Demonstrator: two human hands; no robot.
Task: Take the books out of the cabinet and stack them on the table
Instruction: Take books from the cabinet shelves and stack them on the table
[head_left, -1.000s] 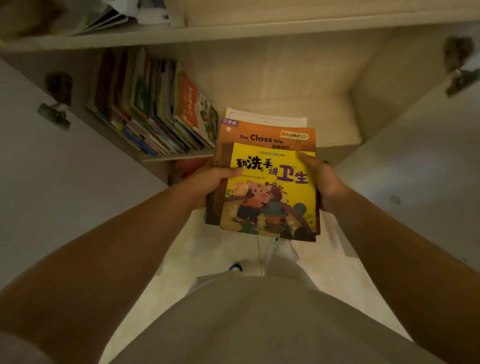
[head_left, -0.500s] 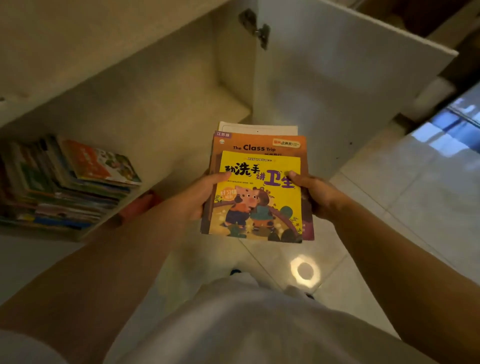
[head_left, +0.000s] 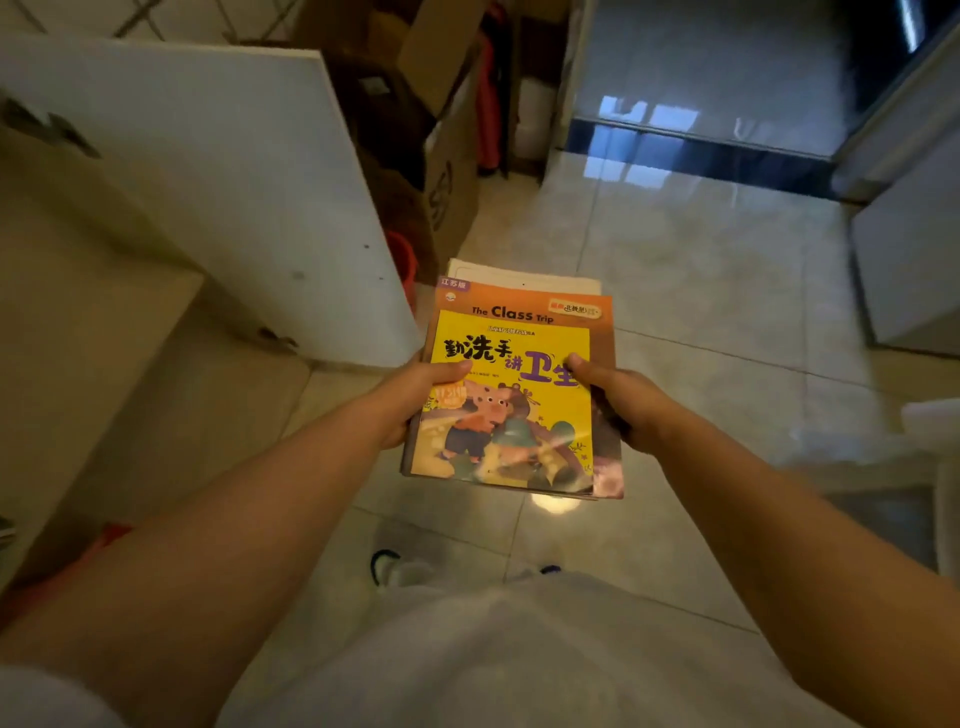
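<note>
I hold a small stack of books (head_left: 511, 395) in front of me over the tiled floor. A yellow picture book with a cartoon pig lies on top, an orange "The Class Trip" book under it, and a white one at the bottom. My left hand (head_left: 415, 400) grips the stack's left edge with the thumb on the yellow cover. My right hand (head_left: 618, 400) grips the right edge the same way. The cabinet's open white door (head_left: 223, 176) stands at the left; its shelves and the table are out of view.
Open cardboard boxes (head_left: 447, 156) stand behind the cabinet door. A glossy tiled floor (head_left: 701, 291) stretches ahead to a dark doorway threshold (head_left: 701, 150). A white piece of furniture (head_left: 914, 260) stands at the right. My shoes (head_left: 400, 569) show below.
The view has swung right, away from the cabinet shelves with the remaining books; the open door is now at the left. Both hands keep the same hold on the stack.
</note>
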